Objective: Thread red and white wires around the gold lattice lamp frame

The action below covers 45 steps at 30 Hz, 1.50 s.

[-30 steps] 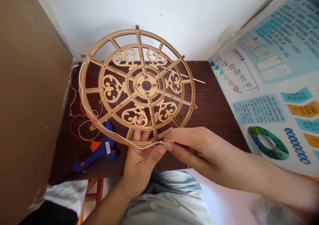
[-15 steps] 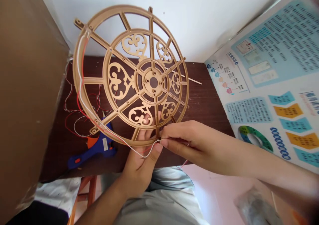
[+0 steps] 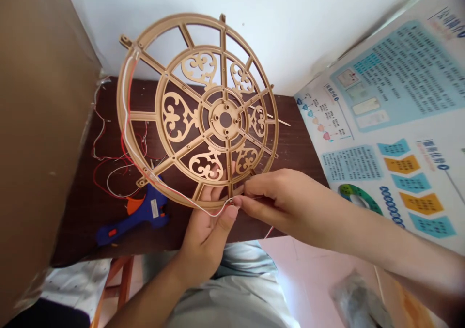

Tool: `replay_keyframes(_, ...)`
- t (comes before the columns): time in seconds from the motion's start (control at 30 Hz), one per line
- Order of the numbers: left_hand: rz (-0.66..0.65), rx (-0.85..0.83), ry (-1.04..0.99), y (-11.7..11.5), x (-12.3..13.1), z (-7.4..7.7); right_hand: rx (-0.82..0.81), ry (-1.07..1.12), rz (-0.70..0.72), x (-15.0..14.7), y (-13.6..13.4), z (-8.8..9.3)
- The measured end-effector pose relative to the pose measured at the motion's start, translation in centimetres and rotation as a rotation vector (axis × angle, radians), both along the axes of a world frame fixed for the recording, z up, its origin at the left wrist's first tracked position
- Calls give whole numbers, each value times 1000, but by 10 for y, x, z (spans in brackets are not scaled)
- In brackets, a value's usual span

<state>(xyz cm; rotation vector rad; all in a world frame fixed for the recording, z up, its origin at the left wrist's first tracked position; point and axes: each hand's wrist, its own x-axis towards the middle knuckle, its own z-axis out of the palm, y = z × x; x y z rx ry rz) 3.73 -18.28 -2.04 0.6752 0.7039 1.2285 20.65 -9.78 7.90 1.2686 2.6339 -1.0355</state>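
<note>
A round gold openwork frame [image 3: 177,119] with scroll ornaments and a holed hub is held up, tilted, above the dark table. My left hand [image 3: 209,236] grips its lower rim, with the thumb in front and the fingers behind, seen through the gaps. Along the rim's left inner side run red and white wires [image 3: 127,93], stuck down at the upper left and lower left under something clear. The wires sag a little below the bottom rim. My right hand [image 3: 276,197] pinches them at the rim beside my left thumb.
On the dark wooden table [image 3: 301,144] a blue glue gun [image 3: 150,211] with an orange trigger lies below the frame. Loose wires [image 3: 105,158] trail at the left. A thin pale stick [image 3: 279,117] lies behind. Brown cardboard [image 3: 32,124] stands left, a printed board [image 3: 381,119] right.
The wire loop under the bottom rim has become shallower, drawn closer to the rim. My right fingers have shifted slightly along it. The frame appears a little further right as the view moved.
</note>
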Motion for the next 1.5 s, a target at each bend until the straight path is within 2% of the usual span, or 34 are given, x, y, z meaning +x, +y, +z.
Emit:
replay_keyframes(0.2,94,-53,-106,1,3,1,290,-59,99,-6,-1,3)
replay_keyframes(0.3,114,-66,-127,1,4,1,373,-24,68,-9,-1,0)
replay_keyframes(0.43,133,-80,-164,2,4,3,295,60,2,-10,-1,-5)
replay_keyframes(0.6,183,-121,-180,1,6,1,190,108,79,-10,0,-9)
replay_keyframes(0.8,215,-147,-215,2,6,-1,351,152,214,-9,-5,-15)
replay_keyframes(0.9,226,-163,-213,3,6,-1,407,205,231,-7,-6,-19)
replay_keyframes(1.3,189,-115,-236,5,5,0,429,307,214,-3,-8,-29)
replay_keyframes(1.5,223,-82,-225,5,6,-3,416,368,202,-2,-10,-30)
